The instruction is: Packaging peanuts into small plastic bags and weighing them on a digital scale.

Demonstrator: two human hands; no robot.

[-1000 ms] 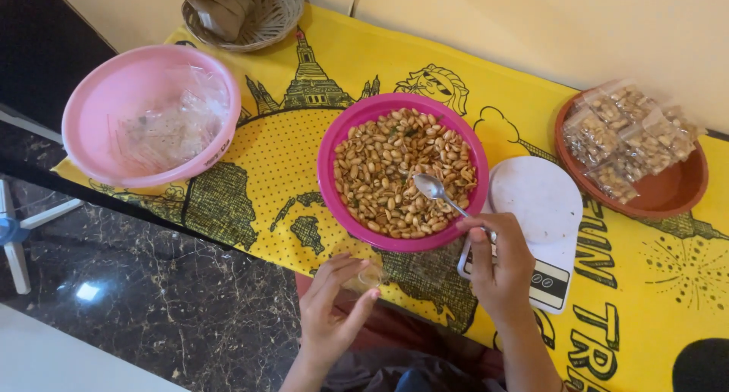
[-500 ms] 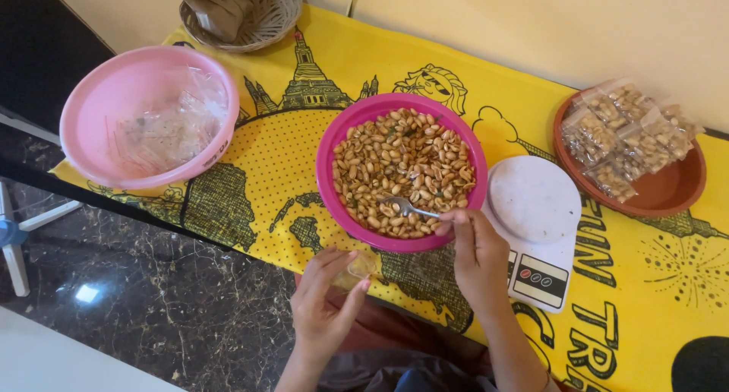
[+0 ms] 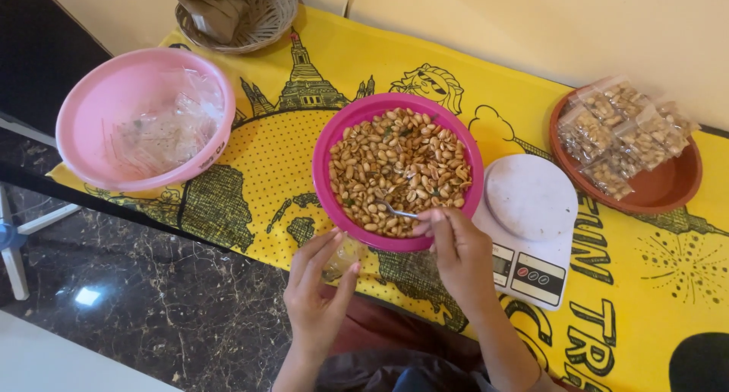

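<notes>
Right hand [image 3: 461, 257] grips spoon [image 3: 396, 211] — tip in nut bowl [image 3: 328, 137]; left hand [image 3: 319, 287] pinches clear bag [image 3: 342, 258] — beside rim.

Magenta bowl [image 3: 326, 160], yellow printed cloth [image 3: 524, 96].

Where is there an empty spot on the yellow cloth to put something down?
Bare yellow cloth lies between the pink bowl and the nut bowl. Crowded: the scale sits close between nut bowl and brown plate; both hands fill the near edge.
</notes>
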